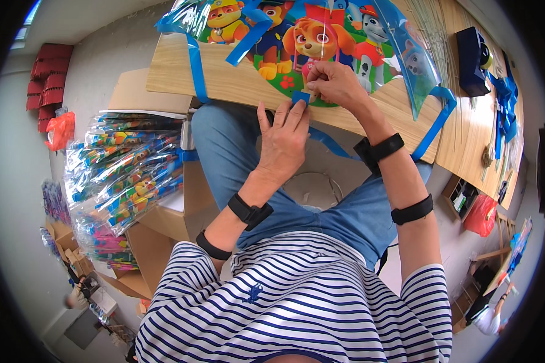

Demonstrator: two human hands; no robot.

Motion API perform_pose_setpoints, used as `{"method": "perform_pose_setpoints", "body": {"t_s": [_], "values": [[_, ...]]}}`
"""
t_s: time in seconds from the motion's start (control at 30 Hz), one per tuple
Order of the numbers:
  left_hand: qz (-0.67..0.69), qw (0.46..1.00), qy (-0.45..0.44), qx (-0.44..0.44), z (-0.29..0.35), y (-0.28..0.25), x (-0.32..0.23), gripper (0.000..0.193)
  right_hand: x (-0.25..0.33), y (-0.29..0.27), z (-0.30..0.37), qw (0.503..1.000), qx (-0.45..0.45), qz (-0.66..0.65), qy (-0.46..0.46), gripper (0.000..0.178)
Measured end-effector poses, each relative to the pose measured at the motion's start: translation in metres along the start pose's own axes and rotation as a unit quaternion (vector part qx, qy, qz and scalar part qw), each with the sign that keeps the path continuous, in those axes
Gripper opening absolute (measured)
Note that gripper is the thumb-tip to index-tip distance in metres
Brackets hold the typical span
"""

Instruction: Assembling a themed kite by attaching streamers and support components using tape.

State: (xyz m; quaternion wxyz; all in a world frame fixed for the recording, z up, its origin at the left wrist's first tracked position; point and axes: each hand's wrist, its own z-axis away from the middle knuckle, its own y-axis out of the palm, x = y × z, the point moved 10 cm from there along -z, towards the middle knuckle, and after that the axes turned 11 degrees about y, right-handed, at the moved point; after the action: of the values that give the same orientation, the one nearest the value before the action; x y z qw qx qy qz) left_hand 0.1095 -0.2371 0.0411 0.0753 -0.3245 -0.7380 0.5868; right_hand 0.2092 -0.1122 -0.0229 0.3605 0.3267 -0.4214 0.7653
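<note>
A kite of printed film, with cartoon dogs and blue edges, lies on the wooden table before me. My left hand is palm down at its near edge, fingers stretched out. Its fingertips touch a small blue tab. Just above the tab, my right hand is closed in a pinch over the kite's middle. What its fingertips hold, if anything, is too small to make out. Loose blue ribbons trail from the kite, some hanging past the table edge.
Right of the kite lie thin clear rods, a dark blue tape dispenser and a heap of blue ribbon. At my left, many packed printed kites fill a cardboard box. A red bag sits low on the right.
</note>
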Motion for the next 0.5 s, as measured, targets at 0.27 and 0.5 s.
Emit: {"method": "perform_pose_setpoints", "body": {"t_s": [0.27,0.5], "values": [[0.002,1.0,-0.009,0.004,-0.0007,0.0009,0.0,0.051,0.0018,-0.0003,0.0007,1.0,-0.007,0.028,0.002,0.013],[0.008,1.0,-0.016,-0.002,-0.0008,0.0004,0.0001,0.05,0.0024,-0.0007,0.0003,0.999,-0.014,0.037,-0.006,0.012]]}}
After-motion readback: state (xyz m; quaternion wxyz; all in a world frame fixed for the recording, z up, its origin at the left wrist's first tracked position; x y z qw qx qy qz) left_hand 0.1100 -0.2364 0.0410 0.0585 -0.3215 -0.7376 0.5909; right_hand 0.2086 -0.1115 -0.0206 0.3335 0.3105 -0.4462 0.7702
